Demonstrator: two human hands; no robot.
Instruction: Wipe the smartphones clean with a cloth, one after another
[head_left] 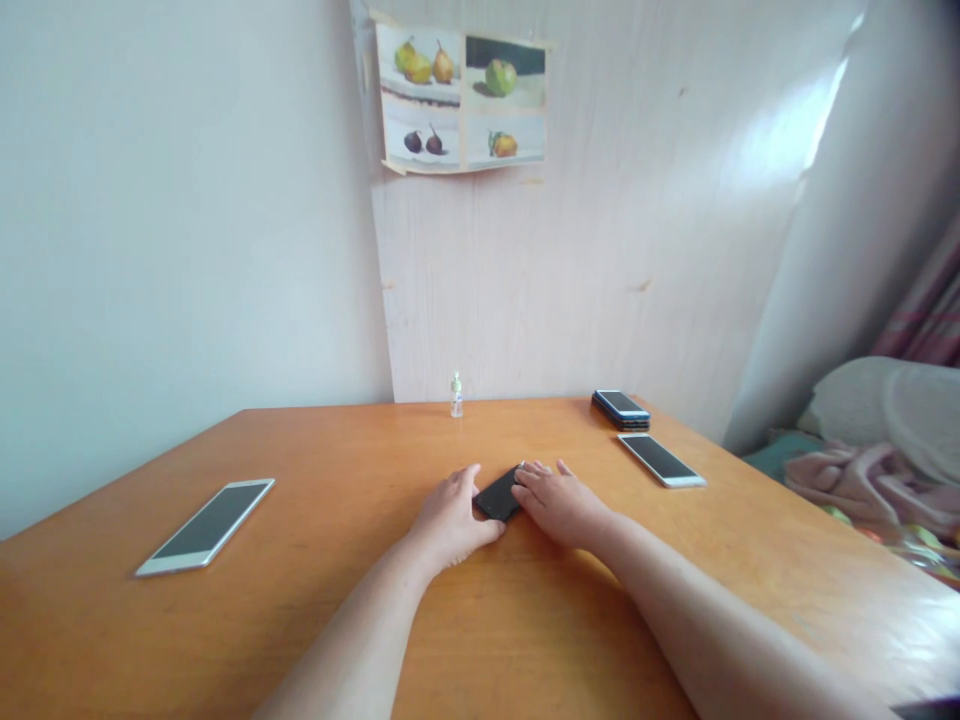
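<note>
A black smartphone lies at a slant between my two hands, low over the wooden table or resting on it; I cannot tell which. My left hand holds its left end, thumb along the near edge and fingers at the far side. At the right end, my right hand has its fingertips bent over the phone's top and edge, covering that part, with one finger raised away. Which side of the phone faces up is too unclear to say.
A white tablet-like phone lies on the table at left. On the right are a white phone and a stack of several phones. A small clear bottle stands near the back edge. Bedding lies beyond the right edge.
</note>
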